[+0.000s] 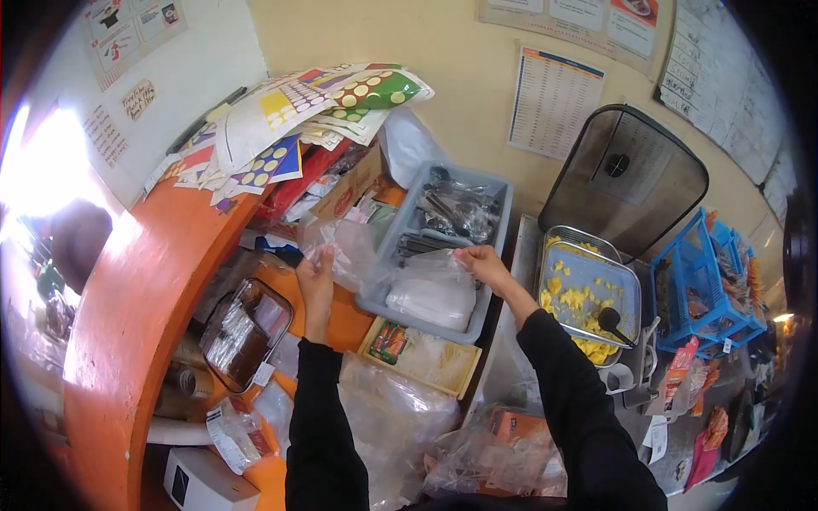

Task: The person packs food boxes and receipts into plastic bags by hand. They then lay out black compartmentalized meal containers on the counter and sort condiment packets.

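Note:
My left hand (317, 285) has its fingers closed on a clear plastic bag (345, 251), which hangs crumpled beside the grey tub. Over the tub's right side, my right hand (486, 266) pinches the edge of thin clear plastic (434, 261). Whether both hands hold one and the same bag I cannot tell. Below them, the grey tub (497, 319) holds a stack of clear bags (430, 300) in its near part and dark plastic cutlery (456, 209) in its far part. In front of the tub lies a shallow wooden box (426, 349) with small green-and-red packets.
An orange counter (119, 358) curves along the left, with printed papers (281, 119) piled on it. A glass tray (247, 332) sits at lower left. To the right are a tray of yellow pieces (588, 289) with a black ladle (612, 321) and a blue basket (707, 281).

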`<state>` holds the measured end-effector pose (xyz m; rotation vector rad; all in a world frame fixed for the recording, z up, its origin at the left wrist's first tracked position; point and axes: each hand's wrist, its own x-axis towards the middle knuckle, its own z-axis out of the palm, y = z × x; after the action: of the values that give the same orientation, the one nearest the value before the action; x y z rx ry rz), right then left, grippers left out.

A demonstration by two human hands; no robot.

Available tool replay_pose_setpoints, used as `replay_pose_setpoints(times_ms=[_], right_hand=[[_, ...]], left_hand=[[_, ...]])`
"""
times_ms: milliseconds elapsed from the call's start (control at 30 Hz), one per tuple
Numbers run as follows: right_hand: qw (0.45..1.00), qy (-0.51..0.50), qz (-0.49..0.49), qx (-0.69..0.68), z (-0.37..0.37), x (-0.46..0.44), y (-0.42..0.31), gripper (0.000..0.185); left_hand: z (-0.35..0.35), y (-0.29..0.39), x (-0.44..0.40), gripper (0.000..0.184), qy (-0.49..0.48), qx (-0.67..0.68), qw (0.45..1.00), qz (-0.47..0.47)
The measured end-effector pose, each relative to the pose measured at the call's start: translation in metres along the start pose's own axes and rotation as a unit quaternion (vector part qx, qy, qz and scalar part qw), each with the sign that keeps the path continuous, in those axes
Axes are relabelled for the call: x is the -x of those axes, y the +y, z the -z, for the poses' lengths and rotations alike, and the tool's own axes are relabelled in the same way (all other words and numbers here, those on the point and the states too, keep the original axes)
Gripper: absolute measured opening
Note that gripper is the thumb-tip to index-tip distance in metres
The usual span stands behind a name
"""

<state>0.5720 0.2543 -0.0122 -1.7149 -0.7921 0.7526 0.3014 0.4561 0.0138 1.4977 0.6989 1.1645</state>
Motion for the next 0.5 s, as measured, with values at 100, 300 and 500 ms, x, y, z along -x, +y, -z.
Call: replay_pose_setpoints(times_ms=[100, 300, 500], right_hand=[[0.951, -0.061, 0.095, 0.288, 0.003, 0.004, 0.004, 0.012], [0.932, -0.004, 0.077, 0.354, -0.01, 0.018, -0.014, 0.02], [0.987, 0.029, -0.04, 0.153, -0.022, -0.003, 0.004, 0.057]], left_hand=[[-0.001, 0.004, 0.005, 0.021, -0.021, -0.039, 0.999, -0.001], [-0.012, -0.001, 0.016, 0.019, -0.114, -0.12, 0.986, -0.01], [-0.032, 0.0, 0.018, 0.021, 0.021, -0.084, 0.994, -0.064]])
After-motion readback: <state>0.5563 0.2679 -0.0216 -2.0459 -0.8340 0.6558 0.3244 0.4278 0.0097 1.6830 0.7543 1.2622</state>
